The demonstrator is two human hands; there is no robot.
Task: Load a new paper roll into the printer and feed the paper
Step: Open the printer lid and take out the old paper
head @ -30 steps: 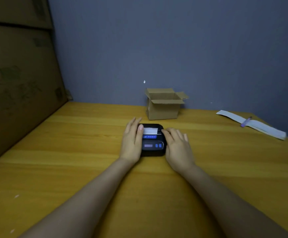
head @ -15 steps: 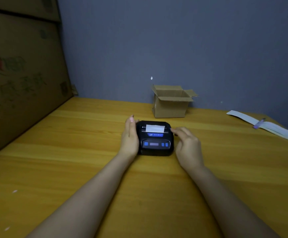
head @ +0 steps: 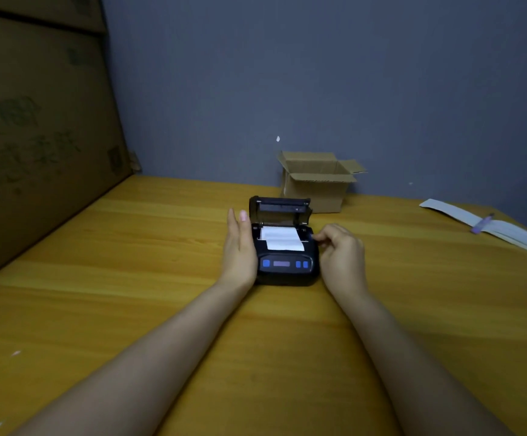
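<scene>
Printer (head: 287, 262) between both hands' fingers (head: 320, 236).

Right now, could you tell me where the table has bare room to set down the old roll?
Free: the wood between the large carton and the left hand, and between the right hand and the paper strip. Crowded: around the printer and the small box.

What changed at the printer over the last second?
The printer's lid swung up and now stands open, exposing white paper in the bay. The right hand slid off the top to the printer's right edge, fingertips at the side. The left hand stays flat against the left side. The printer, cardboard box and paper strip did not move on the table.
</scene>
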